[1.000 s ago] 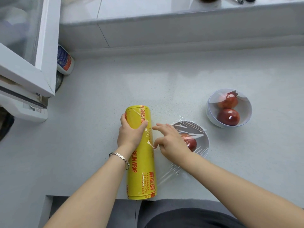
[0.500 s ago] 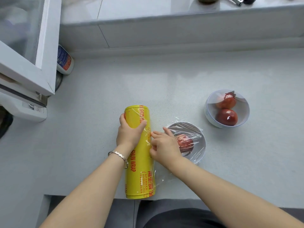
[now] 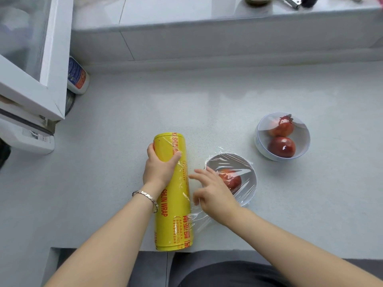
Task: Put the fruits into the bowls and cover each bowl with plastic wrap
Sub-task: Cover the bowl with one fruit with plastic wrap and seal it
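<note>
Your left hand (image 3: 158, 168) has its fingers clamped round the yellow roll (image 3: 176, 204) lying on the surface (image 3: 103, 162). Your right hand (image 3: 213, 193), fingers apart, is over the film (image 3: 199, 220) between roll and near bowl (image 3: 251, 191). That bowl is film-covered with one red fruit (image 3: 233, 180) inside.

Two bowls (image 3: 252, 193) (image 3: 258, 141), three fruits (image 3: 231, 180) (image 3: 279, 129) (image 3: 281, 147) (one roll (image 3: 176, 214))

The yellow plastic wrap roll (image 3: 173, 193) bears red lettering reading "SHUN WRAP" beside unreadable Chinese characters.
</note>
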`<move>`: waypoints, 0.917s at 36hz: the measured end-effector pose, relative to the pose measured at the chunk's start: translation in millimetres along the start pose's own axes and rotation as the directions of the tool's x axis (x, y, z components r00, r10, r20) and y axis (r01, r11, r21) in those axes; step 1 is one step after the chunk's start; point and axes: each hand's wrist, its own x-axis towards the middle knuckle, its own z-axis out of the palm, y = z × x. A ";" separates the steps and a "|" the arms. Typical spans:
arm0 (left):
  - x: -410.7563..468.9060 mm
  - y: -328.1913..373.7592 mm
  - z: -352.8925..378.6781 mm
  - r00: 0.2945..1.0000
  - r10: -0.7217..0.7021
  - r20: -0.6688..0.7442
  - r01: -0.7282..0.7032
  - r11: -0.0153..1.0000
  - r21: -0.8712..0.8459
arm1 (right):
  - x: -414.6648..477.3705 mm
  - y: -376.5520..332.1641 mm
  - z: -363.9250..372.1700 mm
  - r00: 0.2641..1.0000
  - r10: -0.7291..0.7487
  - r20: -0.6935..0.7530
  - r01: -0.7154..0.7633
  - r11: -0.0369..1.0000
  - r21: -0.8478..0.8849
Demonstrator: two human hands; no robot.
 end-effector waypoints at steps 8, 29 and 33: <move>0.6 -1.6 -0.6 1.000 -0.001 0.006 0.001 1.000 -0.008 | -20.7 -3.3 -5.8 0.997 0.061 0.052 -0.068 0.987 0.143; 1.4 -2.3 -0.3 1.000 0.000 -0.003 0.000 1.000 -0.003 | -4.5 -4.9 13.1 0.996 0.009 -0.085 -0.025 0.983 -0.184; 1.6 -1.8 0.4 1.000 0.001 -0.006 -0.001 1.000 -0.004 | -16.3 -1.0 16.0 0.998 0.006 -0.058 -0.015 0.988 -0.152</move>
